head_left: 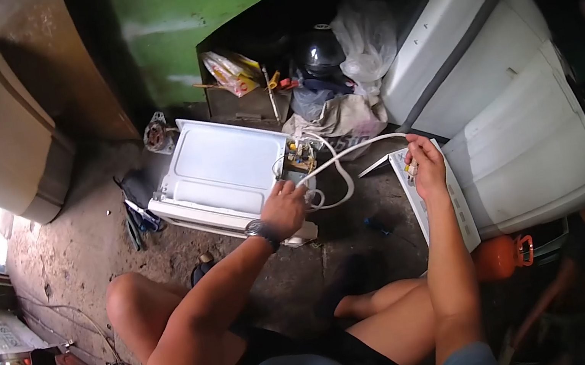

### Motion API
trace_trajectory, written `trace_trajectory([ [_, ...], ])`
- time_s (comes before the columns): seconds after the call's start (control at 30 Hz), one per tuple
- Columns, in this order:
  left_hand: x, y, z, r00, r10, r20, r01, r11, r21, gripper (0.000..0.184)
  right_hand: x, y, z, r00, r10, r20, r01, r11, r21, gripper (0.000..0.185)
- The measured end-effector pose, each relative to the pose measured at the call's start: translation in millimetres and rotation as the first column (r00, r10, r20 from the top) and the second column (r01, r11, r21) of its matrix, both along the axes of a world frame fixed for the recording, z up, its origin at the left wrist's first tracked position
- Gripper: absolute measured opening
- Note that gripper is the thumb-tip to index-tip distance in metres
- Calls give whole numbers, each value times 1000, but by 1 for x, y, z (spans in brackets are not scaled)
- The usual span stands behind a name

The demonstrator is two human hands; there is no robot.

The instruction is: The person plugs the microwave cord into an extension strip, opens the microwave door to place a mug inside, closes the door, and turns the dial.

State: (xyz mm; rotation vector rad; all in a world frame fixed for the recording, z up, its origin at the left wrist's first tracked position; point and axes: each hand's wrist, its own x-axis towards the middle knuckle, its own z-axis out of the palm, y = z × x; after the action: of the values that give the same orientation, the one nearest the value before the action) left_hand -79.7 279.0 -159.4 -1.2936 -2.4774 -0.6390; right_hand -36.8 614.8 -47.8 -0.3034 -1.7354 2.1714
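Note:
A white metal appliance that looks like a microwave oven lies on the floor in front of me, its wiring and components exposed at the right end. A thick white power cord loops out there and arcs across to my right. My left hand, with a watch on the wrist, is closed at the appliance's near right corner, fingertips around the cord. In my right hand the cord's other end is pinched, with a small yellowish and metallic piece at the fingers. A white slotted panel lies beneath that hand.
Large pale appliance bodies stand on the right, near an orange gas canister. Bags and cloth are heaped behind. Pliers and other tools lie left of the appliance; a blue-handled tool is on the floor.

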Motion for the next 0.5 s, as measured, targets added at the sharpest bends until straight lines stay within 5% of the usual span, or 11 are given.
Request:
trace_trajectory([
  [0.03,-1,-3,10,993,20,114,-8,995,-101,23,3,-4,20,998,70,-11,-66,974,216,31],
  [0.13,6,4,12,980,-16,198,8,999,39,22,34,-37,89,952,301,62,-307,938,162,35],
  [0.2,17,24,13,965,-201,167,169,968,188,32,61,-44,131,953,299,50,-303,930,210,33],
  [0.23,28,37,6,959,-276,67,266,954,137,40,77,-27,141,952,302,51,-302,899,317,37],
  [0.27,62,45,39,953,-220,210,193,971,142,46,95,1,150,947,316,53,-308,855,418,40],
  [0.37,147,62,87,906,-361,221,376,926,-25,52,155,31,183,981,150,-123,-66,855,514,15],
  [0.4,170,64,78,848,-528,44,505,831,232,55,167,44,188,973,156,-171,-22,798,602,14],
  [0.47,200,63,79,734,-676,72,649,728,219,61,191,52,191,977,-89,-193,163,897,411,12],
  [0.5,196,48,103,645,-755,117,702,646,300,54,199,59,189,973,-233,-5,187,767,614,11],
])
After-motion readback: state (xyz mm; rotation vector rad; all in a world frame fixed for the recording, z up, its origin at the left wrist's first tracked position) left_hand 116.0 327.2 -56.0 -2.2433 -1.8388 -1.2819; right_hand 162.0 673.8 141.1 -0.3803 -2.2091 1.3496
